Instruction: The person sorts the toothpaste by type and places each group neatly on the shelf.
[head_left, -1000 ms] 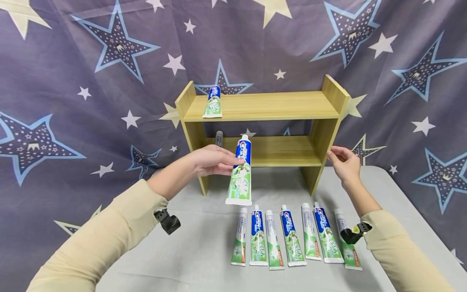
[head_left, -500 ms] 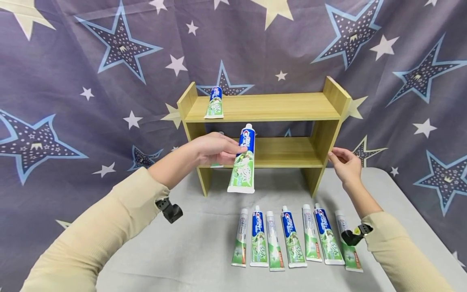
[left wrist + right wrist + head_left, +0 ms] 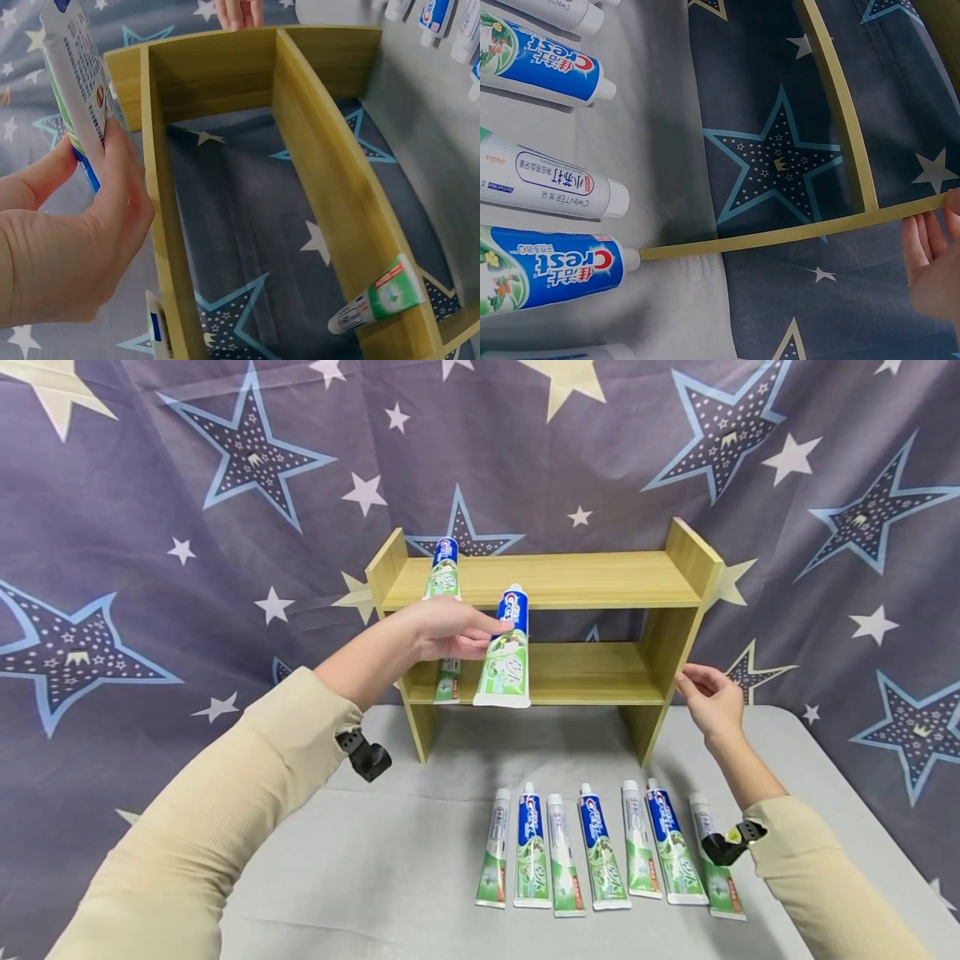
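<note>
My left hand (image 3: 457, 628) pinches a blue and green Crest toothpaste tube (image 3: 504, 664) between thumb and fingers, cap end up, in front of the wooden shelf (image 3: 570, 578). In the left wrist view the held tube (image 3: 75, 82) shows its white back, beside the top board. My right hand (image 3: 711, 697) touches the outer right side panel of the shelf with its fingertips. Another Crest tube (image 3: 444, 568) lies at the left of the top board. On the lower board, partly behind my left hand, lies a white and green tube (image 3: 382, 295).
On the grey table (image 3: 360, 860) in front of the shelf lies a row of several toothpaste tubes, blue-green Crest tubes (image 3: 602, 852) alternating with white-green tubes (image 3: 564, 860). A star-patterned curtain (image 3: 225, 568) hangs behind the shelf.
My left hand has raised the Crest tube from below the lower board's level up toward the top board's front edge. The right hand stays at the side panel.
</note>
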### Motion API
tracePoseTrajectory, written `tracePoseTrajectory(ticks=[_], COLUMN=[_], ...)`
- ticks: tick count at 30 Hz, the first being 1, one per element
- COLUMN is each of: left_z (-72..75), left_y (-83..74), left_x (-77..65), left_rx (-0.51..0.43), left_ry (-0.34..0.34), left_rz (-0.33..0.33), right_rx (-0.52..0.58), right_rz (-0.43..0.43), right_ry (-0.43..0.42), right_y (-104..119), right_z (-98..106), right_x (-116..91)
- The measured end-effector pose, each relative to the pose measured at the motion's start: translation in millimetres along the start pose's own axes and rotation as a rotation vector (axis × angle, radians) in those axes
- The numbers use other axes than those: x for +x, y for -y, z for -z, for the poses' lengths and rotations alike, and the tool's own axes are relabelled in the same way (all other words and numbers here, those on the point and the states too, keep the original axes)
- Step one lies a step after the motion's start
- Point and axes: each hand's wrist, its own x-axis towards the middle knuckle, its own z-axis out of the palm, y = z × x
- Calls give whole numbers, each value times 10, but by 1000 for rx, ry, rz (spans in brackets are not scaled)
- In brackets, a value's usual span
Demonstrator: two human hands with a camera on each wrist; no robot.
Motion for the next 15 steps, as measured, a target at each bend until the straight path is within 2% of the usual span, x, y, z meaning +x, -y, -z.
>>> tracePoseTrajectory(ticks=[5,9,15], left_z=[-18,-12,-8], left_y=[-120,-239,-477], left_x=[58,94,185], left_rx=[-10,-55,-120], left_ry=[-36,-60,-102], left_rz=[-5,-18,7], right_rx=[4,-12,-35], right_rz=[-1,-2,-8], right_ry=[3,4,7], right_y=[-4,2,10], right_z=[4,5,8], right_x=[-8,-9,-3])
